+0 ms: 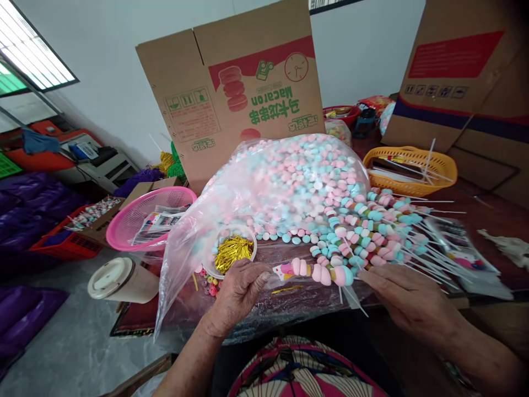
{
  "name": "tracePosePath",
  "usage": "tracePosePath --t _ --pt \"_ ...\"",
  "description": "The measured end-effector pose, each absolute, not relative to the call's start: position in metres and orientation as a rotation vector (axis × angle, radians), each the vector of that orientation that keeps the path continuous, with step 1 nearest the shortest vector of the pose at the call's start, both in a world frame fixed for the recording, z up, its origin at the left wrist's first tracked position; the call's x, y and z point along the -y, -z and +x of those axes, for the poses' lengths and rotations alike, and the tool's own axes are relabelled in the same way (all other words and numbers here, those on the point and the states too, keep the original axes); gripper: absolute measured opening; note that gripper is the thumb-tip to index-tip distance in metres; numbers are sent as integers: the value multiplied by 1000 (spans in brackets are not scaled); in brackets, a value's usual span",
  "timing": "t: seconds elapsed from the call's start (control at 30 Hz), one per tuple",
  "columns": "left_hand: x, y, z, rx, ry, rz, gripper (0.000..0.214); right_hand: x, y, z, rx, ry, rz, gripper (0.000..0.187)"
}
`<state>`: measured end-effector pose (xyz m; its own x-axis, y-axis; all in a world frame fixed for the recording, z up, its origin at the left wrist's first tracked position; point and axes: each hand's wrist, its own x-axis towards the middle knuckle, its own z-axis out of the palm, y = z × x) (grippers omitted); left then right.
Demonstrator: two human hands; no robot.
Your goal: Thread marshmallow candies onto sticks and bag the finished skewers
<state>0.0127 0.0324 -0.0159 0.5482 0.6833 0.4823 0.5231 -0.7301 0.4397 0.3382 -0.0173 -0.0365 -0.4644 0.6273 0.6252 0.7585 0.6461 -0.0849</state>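
Nearest the camera, at the bottom centre of the frame, is a patterned garment in pink, cream and black [306,369]. From the left edge, shiny purple plastic bundles [33,215] are piled up, with a red plastic crate [70,245] beside them. At lower left, a pale cup with a white lid [119,281] stands near a round pink mesh basket [119,229] that holds flat printed packets [159,223].

Left of centre, a round white bowl [209,269] holds a heap of thin gold ties [233,252]. Just below it, the left hand [243,292] pinches the printed end of a skewer of pink, white and blue marshmallows in a clear wrapper [320,273], which lies crosswise between the two hands at lower centre. Behind it, a large clear plastic bag of pastel marshmallows [289,182] fills the middle, before a brown cardboard box with red and green print [260,82].

Right of centre, the right hand [407,289] has its fingers together at the skewer's other end; whether they grip it I cannot tell. Above this hand, many marshmallow skewers with white sticks [372,231] lie heaped on the dark reddish-brown surface [475,207], below an oval yellow plastic basket [444,168].
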Motion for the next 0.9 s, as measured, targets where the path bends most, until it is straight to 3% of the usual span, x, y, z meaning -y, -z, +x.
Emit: tracePosePath --t 0.6,0.77,0.9 --pt "-36 2 17 -976 -623 2281 29 21 33 347 2220 307 -979 42" --pt "-44 -2 19 -1027 -512 2260 42 21 36 347 2259 225 -980 33" --pt "-42 -2 20 -981 -513 2299 38 22 42 347 2270 206 -1029 32"
